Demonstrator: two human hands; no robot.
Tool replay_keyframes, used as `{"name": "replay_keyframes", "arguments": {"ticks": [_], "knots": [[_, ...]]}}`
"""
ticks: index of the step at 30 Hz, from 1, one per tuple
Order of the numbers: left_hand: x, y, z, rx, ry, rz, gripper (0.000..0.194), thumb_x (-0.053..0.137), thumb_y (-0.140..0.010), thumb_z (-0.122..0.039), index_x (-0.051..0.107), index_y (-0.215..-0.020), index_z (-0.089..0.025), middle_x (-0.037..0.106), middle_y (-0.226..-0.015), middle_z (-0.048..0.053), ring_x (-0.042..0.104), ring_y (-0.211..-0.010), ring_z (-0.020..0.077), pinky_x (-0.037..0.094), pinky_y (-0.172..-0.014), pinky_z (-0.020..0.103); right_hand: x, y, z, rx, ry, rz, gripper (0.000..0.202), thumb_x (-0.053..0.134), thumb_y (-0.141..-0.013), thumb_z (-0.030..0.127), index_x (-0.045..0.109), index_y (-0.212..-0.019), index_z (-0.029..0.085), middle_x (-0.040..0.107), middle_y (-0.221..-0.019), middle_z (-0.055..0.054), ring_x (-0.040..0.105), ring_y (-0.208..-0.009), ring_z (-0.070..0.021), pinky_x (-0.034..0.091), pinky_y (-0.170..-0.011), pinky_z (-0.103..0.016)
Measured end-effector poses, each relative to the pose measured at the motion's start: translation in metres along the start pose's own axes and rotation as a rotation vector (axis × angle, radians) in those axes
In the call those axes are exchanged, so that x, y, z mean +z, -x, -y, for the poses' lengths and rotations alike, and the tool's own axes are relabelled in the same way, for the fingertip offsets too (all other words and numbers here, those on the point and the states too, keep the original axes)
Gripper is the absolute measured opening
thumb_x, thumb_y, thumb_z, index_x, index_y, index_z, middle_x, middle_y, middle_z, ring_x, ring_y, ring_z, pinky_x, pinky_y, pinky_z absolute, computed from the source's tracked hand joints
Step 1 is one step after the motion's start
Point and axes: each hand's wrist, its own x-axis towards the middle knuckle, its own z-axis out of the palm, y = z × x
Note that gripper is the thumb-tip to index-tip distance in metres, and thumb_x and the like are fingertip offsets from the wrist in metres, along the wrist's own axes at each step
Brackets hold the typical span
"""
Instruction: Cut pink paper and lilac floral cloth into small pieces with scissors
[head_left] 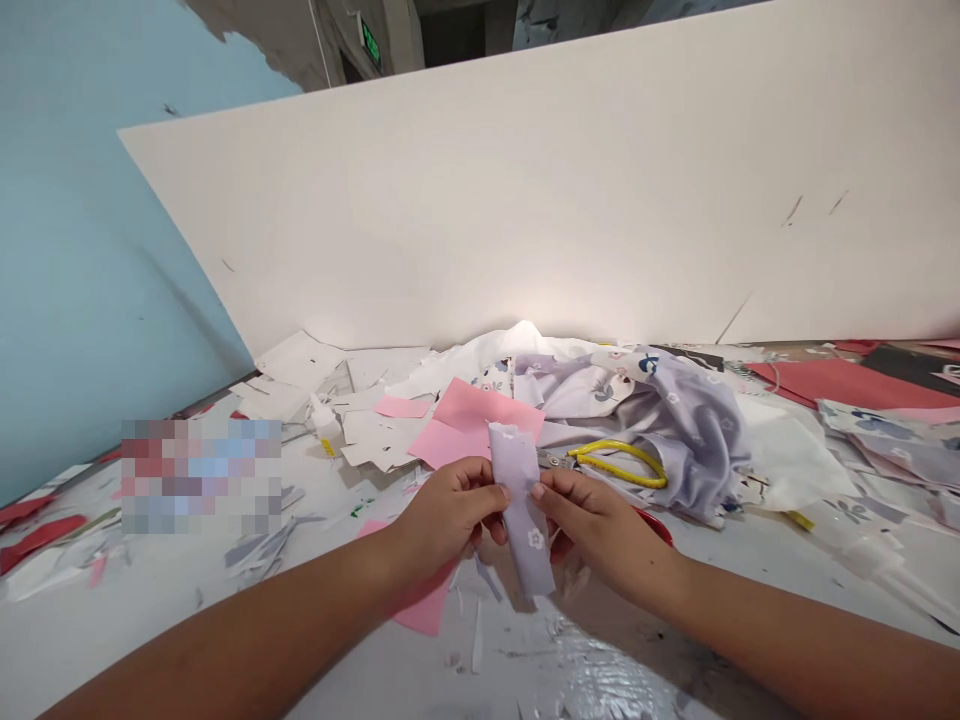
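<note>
A narrow lavender fabric strip [523,520] with a small white flower print is held upright over the table. My left hand [457,510] pinches its left edge between thumb and fingers. On the opposite edge my right hand [589,520] pinches it as well. Scissors with yellow-wrapped handles [621,464] lie just behind my right hand, their blades partly covered by the strip and fingers. A red curved piece [656,525] shows from behind that hand. Pink paper sheets [469,425] lie behind the strip, and another pink piece [424,605] is under my left wrist.
Crumpled lavender and white fabric [697,420] is heaped behind the hands. A white glue bottle [325,422] stands at left, near white card pieces [382,438]. Red paper [855,385] lies at right. A white board [525,200] rises at the table's back. Scraps litter the white table [360,650].
</note>
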Motion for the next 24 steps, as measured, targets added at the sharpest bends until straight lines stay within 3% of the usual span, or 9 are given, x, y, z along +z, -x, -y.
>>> {"name": "replay_keyframes", "arguments": {"ticks": [5, 10, 15, 19, 24], "knots": [[-0.0016, -0.0002, 0.0027, 0.062, -0.016, -0.023, 0.009, 0.052, -0.077, -0.026, 0.052, -0.076, -0.016, 0.053, -0.063, 0.0, 0.047, -0.052, 0.0082, 0.033, -0.049, 0.022, -0.0025, -0.0021, -0.0041, 0.04, -0.04, -0.061, 0.024, 0.047, -0.08, 0.038, 0.055, -0.072, 0.017, 0.054, -0.057, 0.002, 0.052, -0.052, -0.0117, 0.042, -0.05, -0.024], [0.0007, 0.001, 0.0053, 0.1, -0.067, -0.014, 0.011, 0.052, -0.078, -0.027, 0.052, -0.076, -0.016, 0.053, -0.061, -0.001, 0.047, -0.051, 0.0081, 0.034, -0.049, 0.021, -0.0028, -0.0033, -0.0078, 0.024, -0.081, -0.019, 0.015, 0.056, -0.076, 0.032, 0.057, -0.079, 0.017, 0.058, -0.061, 0.003, 0.054, -0.053, -0.0105, 0.041, -0.049, -0.022], [0.0009, 0.0011, 0.0049, 0.157, -0.102, -0.021, 0.012, 0.053, -0.078, -0.03, 0.053, -0.079, -0.017, 0.049, -0.061, -0.003, 0.048, -0.054, 0.0086, 0.036, -0.051, 0.022, -0.002, -0.0057, -0.0077, 0.006, -0.213, -0.011, 0.014, 0.06, -0.073, 0.029, 0.054, -0.077, 0.017, 0.056, -0.053, 0.004, 0.05, -0.044, -0.0085, 0.038, -0.044, -0.02], [-0.0008, -0.0009, 0.0051, 0.214, -0.087, 0.013, 0.015, 0.053, -0.079, -0.032, 0.054, -0.084, -0.018, 0.05, -0.065, -0.002, 0.049, -0.058, 0.0093, 0.036, -0.055, 0.023, -0.0025, -0.005, -0.0051, 0.007, -0.335, -0.04, 0.017, 0.063, -0.071, 0.028, 0.052, -0.081, 0.02, 0.055, -0.056, 0.005, 0.053, -0.051, -0.011, 0.039, -0.049, -0.023], [-0.0008, -0.0017, 0.0046, 0.192, -0.056, 0.006, 0.012, 0.052, -0.079, -0.032, 0.053, -0.081, -0.02, 0.052, -0.066, -0.002, 0.048, -0.06, 0.0096, 0.036, -0.057, 0.022, -0.0024, -0.0021, -0.0016, 0.033, -0.393, -0.069, 0.013, 0.063, -0.068, 0.025, 0.053, -0.077, 0.022, 0.055, -0.059, 0.006, 0.051, -0.053, -0.0106, 0.038, -0.052, -0.023]]}}
